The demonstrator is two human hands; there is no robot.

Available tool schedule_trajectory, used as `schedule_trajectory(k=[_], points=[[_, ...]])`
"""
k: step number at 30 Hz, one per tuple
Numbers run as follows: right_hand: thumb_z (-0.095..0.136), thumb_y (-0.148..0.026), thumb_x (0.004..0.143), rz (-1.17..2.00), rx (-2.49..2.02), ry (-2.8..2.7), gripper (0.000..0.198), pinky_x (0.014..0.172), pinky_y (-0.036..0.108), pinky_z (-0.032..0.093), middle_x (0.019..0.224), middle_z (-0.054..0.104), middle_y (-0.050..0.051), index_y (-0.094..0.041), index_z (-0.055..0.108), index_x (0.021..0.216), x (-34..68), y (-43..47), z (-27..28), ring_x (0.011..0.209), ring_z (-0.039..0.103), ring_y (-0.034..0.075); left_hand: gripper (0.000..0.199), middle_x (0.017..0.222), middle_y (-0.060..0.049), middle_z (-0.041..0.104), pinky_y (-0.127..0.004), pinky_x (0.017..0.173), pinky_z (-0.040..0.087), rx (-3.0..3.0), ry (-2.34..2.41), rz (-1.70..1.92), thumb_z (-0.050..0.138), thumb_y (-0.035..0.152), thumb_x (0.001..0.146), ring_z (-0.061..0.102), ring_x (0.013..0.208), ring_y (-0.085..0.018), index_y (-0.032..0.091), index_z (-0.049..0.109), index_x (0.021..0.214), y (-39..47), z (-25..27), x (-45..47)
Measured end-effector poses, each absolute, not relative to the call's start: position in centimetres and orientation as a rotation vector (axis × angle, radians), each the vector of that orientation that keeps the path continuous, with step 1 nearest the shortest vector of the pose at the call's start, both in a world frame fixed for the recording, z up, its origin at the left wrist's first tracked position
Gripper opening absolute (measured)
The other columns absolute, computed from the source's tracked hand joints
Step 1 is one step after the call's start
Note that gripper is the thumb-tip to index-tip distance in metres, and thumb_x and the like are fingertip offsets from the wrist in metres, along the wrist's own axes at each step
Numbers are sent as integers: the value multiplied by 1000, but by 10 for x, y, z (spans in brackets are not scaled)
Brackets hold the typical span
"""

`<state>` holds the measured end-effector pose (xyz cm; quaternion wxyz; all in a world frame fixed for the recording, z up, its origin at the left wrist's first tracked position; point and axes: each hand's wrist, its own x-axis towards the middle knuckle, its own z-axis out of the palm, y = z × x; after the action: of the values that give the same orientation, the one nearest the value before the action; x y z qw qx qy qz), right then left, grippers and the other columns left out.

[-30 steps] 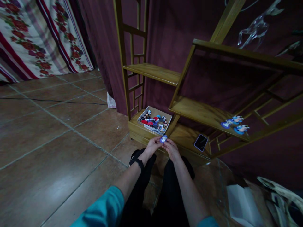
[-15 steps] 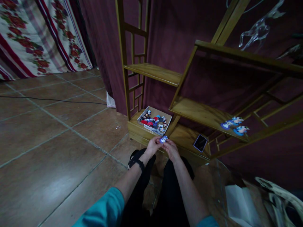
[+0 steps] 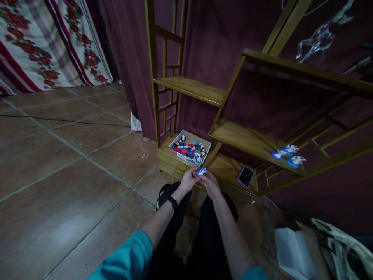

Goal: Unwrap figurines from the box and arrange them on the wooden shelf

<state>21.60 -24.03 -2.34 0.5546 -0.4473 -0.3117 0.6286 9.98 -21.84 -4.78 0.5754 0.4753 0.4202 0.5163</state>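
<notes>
Here, I see left hand [image 3: 189,179] and right hand [image 3: 211,184] pinching small blue figurine [image 3: 201,171] together; loose fingertip grip could drop it onto floor [image 3: 87,163].

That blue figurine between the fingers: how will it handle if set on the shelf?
The figurine is pinched between left hand and right hand, so it is probably light. It keeps its shape, likely stiff. The like figurines on the shelf lie still, so it probably won't roll.
</notes>
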Motion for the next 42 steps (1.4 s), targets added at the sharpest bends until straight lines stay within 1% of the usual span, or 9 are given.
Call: schedule_trajectory(k=[7,13,20,23,26,29,32,38,42], points=[[70,-28,61,1456,-1152,-720,29,68,27,51,83,69,2,-19,58,85,215,-241,-20,72,65,15,43,65,2,57,-23,63,42,1023,894,1196,69,14,56,51,60,-9,12,58,97,-219,-44,100],[71,-26,58,1417,-1153,-703,27,65,26,51,77,68,0,-19,58,81,213,-240,-21,67,64,13,42,64,4,55,-22,62,41,1098,977,1207,65,11,57,50,59,-9,12,58,99,-220,-44,101],[71,-26,55,1362,-1183,-706,29,63,26,50,78,68,1,-18,59,80,213,-237,-27,67,63,14,38,83,-3,62,-28,75,44,1438,1147,1171,60,14,64,56,76,-16,17,59,102,-225,-40,103],[70,-26,55,1315,-1220,-696,29,61,23,49,78,67,-1,-19,59,81,215,-234,-32,66,62,12,39,96,-8,61,-32,84,41,1698,1203,1119,57,13,67,55,91,-20,17,57,106,-227,-33,102],[69,-27,56,1290,-1231,-701,27,61,23,48,77,66,-1,-19,60,80,218,-232,-37,65,61,12,41,102,-10,57,-32,88,38,1973,1277,979,53,15,72,51,99,-22,17,52,113,-228,-25,99],[68,-27,55,1290,-1241,-716,28,61,24,49,77,66,-1,-20,60,82,219,-231,-39,66,60,13,42,103,-11,56,-31,88,38,2143,1338,832,50,18,75,50,99,-22,17,47,118,-229,-19,95],[67,-25,54,1302,-1246,-714,31,62,27,50,79,66,-1,-21,60,84,218,-231,-39,68,60,15,43,103,-12,55,-33,87,37,2273,1359,748,47,17,77,51,98,-22,15,45,120,-229,-16,93],[67,-23,54,1319,-1216,-734,42,68,31,50,87,66,1,-22,59,95,217,-234,-38,76,60,17,47,105,-17,54,-37,84,35,2487,1379,666,43,13,78,50,98,-25,10,38,125,-232,-14,95],[67,-26,55,1282,-1241,-819,44,72,31,49,92,66,2,-22,59,98,221,-234,-42,80,60,17,46,105,-19,54,-37,82,34,2572,1421,619,40,12,80,50,98,-26,8,37,126,-237,-16,99]])
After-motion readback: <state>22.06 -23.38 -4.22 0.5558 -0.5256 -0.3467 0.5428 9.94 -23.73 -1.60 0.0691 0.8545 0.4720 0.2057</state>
